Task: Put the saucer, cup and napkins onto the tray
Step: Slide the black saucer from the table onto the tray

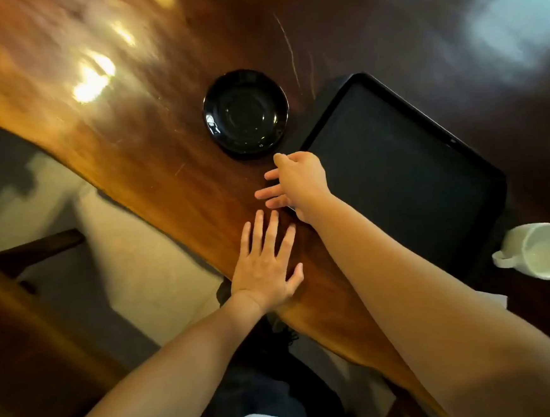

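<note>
Saucer (245, 112) beside tray (399, 169) on wooden table (151, 158).

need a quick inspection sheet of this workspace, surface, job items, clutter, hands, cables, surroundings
surface: glossy wooden table with a wavy near edge, light glare at upper left
saucer: black saucer on the table, left of the tray, nothing on it
tray: black tray lying flat, nothing on it yet
cup: white cup on the table off the tray's near right corner
napkins: a white edge shows past the right forearm, too hidden to confirm
clutter: nothing seen
hands: left hand flat on the table, fingers spread; right hand open at the tray's left edge, short of the saucer, holding nothing
cables: nothing seen
surroundings: pale floor below the table edge, dark furniture at left
</note>
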`<state>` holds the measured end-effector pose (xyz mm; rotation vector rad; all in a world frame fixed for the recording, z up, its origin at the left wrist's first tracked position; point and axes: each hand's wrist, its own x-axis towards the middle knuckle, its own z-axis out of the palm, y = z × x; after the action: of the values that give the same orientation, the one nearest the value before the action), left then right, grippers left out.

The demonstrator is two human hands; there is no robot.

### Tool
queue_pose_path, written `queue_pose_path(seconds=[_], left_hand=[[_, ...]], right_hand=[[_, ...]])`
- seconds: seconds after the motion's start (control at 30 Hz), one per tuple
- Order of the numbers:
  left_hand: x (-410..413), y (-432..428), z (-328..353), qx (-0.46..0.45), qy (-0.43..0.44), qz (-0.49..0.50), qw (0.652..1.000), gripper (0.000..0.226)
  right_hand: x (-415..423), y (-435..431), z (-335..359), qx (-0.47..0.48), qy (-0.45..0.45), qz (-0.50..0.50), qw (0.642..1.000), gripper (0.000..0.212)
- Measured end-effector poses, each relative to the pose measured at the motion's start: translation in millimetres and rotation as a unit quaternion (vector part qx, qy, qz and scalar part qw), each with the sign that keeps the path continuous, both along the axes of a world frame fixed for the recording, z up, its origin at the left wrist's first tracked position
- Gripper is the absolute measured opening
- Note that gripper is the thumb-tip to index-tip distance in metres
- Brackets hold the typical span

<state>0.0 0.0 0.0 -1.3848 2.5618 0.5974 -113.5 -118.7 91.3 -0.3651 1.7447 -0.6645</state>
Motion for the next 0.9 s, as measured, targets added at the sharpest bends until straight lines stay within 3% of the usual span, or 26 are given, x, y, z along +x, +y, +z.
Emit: queue_pose_path(seconds=[0.37,0.53,0.7,0.8,0.9], left_hand=[[17.6,-28.5,-11.0,0.019,0.009,-0.136,0.99,0.073],[17.3,-26.8,-9.9,0.012,0.033,-0.135,0.99,0.067],[15.4,-25.6,-3.7,-0.045,0.042,-0.125,0.99,0.066],[16.8,-24.9,-6.4,-0.039,0.054,-0.133,0.989,0.07],[17.1,-25.6,-9.7,-0.019,0.038,-0.129,0.991,0.074]], right_hand=[[29.6,-48.0,-10.0,0.07,-0.099,-0.109,0.987,0.049],[50.7,-62.8,-23.8,0.088,-0.121,-0.179,0.972,0.044],[52.0,-65.5,-27.6,0.121,-0.151,-0.306,0.932,0.038],[48.4,-64.4,-26.8,0.08,-0.112,-0.301,0.944,0.054],[39.1,-58.9,-14.5,0.047,-0.121,-0.29,0.948,0.056]])
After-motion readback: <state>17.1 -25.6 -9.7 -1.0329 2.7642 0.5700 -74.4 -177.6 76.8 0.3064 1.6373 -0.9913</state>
